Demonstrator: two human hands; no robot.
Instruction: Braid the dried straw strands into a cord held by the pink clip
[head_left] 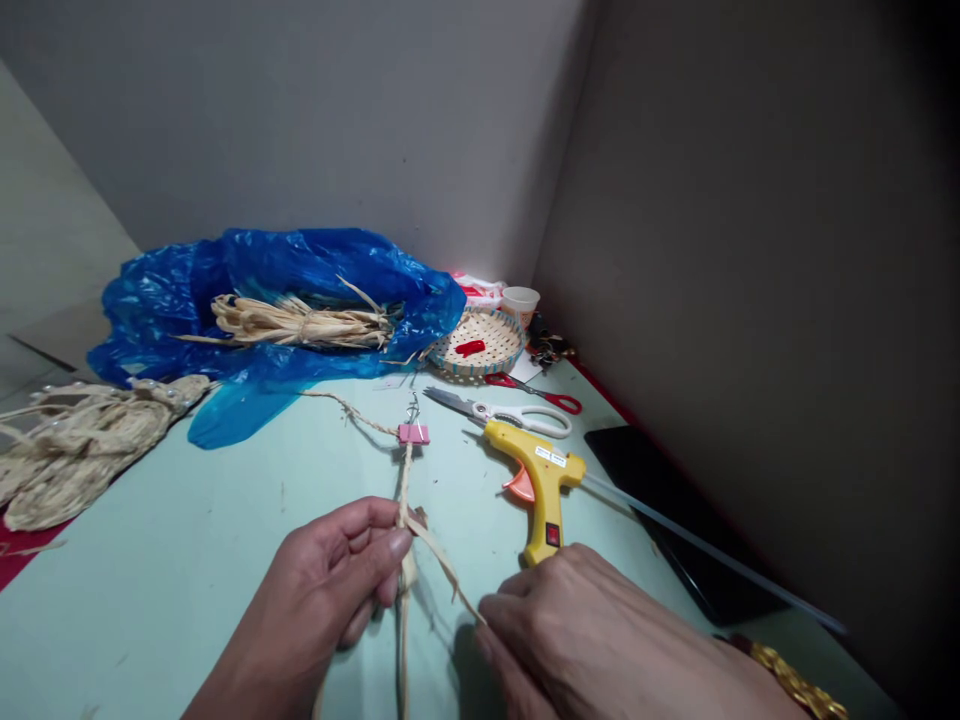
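A thin braid of pale straw-like fibre runs down from a pink binder clip on the table. My left hand pinches the braid's lower end between thumb and fingers. From that point one loose strand slants to the right, and its far end is in my closed right hand. Another strand hangs straight down below my left hand. A further length of twisted fibre leads from the clip toward the upper left.
Right of the braid lie a yellow glue gun with a long glue stick, white-handled scissors, red-handled scissors and a black flat object. Behind are a blue plastic bag holding a fibre bundle, and a round woven basket. Woven fibre work lies left.
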